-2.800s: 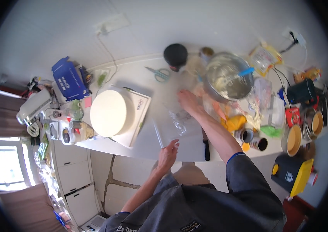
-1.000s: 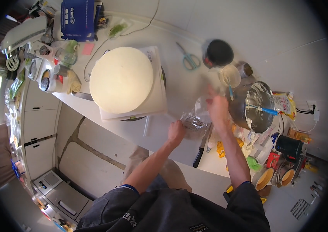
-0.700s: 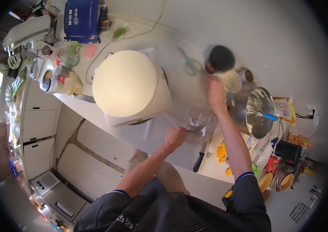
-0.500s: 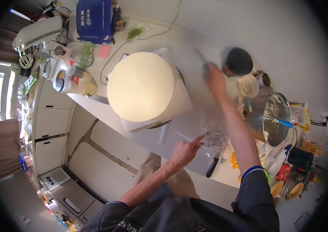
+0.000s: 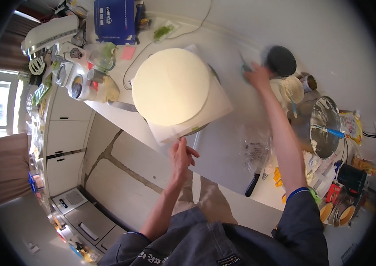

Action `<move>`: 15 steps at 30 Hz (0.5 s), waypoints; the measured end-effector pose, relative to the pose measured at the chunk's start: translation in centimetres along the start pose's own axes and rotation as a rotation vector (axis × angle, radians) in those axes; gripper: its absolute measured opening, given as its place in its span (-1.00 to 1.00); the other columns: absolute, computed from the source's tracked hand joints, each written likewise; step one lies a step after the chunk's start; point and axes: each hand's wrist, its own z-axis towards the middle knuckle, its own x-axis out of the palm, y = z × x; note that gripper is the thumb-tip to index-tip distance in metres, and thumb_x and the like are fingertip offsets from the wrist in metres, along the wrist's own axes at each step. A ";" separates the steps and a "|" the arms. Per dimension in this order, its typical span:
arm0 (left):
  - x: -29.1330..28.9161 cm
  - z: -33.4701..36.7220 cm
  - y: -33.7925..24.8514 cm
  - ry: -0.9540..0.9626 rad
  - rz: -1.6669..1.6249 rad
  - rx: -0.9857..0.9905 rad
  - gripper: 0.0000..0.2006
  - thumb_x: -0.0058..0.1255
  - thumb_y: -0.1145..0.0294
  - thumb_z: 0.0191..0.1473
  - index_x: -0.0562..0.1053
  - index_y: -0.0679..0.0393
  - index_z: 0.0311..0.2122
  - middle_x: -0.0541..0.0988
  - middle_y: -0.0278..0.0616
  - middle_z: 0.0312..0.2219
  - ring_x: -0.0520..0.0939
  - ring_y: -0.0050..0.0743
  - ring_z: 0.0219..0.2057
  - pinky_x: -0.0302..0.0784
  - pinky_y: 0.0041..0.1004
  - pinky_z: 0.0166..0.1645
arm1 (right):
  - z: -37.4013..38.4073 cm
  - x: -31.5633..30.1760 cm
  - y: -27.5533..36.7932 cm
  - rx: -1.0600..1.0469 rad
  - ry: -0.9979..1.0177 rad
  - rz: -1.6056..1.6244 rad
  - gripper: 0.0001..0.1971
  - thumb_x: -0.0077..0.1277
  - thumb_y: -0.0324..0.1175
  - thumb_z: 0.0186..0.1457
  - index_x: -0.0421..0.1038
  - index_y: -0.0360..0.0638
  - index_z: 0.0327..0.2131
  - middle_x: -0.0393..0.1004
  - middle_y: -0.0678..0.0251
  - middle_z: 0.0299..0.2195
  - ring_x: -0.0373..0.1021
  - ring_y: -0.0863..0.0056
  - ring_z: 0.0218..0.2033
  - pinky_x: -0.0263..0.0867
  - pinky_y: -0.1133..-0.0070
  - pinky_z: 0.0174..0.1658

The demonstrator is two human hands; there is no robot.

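A large round cake (image 5: 171,86) with a smooth, pale cream top sits on a white square board (image 5: 219,108). Under the board shows the dark curved edge of a round stand. My left hand (image 5: 180,159) is at the board's near edge, its index finger stretched up to the rim and the other fingers loosely apart, holding nothing. Beyond the cake to the right, my right hand (image 5: 258,78) closes its thumb and fingers round the teal handle (image 5: 244,69) of a slim tool with a thin blade, lying on the counter. The fingers partly cover the handle. Beside them stands a dark round container (image 5: 281,61).
To the right are a tub of cream (image 5: 292,88), a steel mixing bowl (image 5: 325,126) with a blue-handled spatula, a clear plastic bag (image 5: 252,150) and a black-handled knife (image 5: 253,185). A stand mixer (image 5: 50,33), blue box (image 5: 115,20) and jars crowd the far left.
My left hand has moved left and away from me, from over the counter to the near edge of the board. The right hand stays at the teal-handled tool. The whole view has shifted slightly.
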 end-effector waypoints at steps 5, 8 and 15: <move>-4.4 0.1 0.6 -0.142 -0.025 0.046 -0.58 -0.18 0.07 0.39 0.44 0.31 -0.05 0.36 -0.31 -0.73 0.21 -0.66 -0.78 0.21 -0.54 -0.70 | -11.5 -0.4 5.3 0.262 0.190 0.560 -0.38 0.22 -0.43 0.03 0.35 -0.33 0.21 0.51 0.35 -0.47 0.49 0.54 -0.48 0.39 0.60 -0.38; -7.0 -2.2 0.6 -0.163 0.091 0.056 -0.53 -0.17 0.03 0.38 0.43 0.27 0.07 0.22 -0.41 -0.73 0.14 -0.70 -0.78 0.17 -0.55 -0.69 | -17.2 1.5 5.1 0.410 0.226 0.797 -0.50 0.23 -0.39 0.11 0.36 -0.36 0.09 0.53 0.29 -0.47 0.53 0.48 -0.48 0.47 0.53 -0.40; -13.4 -5.7 1.5 -0.201 0.566 0.189 -0.54 -0.09 0.08 0.36 0.56 0.38 -0.16 0.51 -0.24 -0.48 0.39 -0.58 -0.49 0.32 -0.47 -0.39 | -25.0 7.3 6.5 0.514 0.026 1.222 -0.36 0.19 -0.34 0.13 0.16 -0.34 0.22 0.54 0.18 -0.30 0.55 0.36 -0.35 0.53 0.44 -0.20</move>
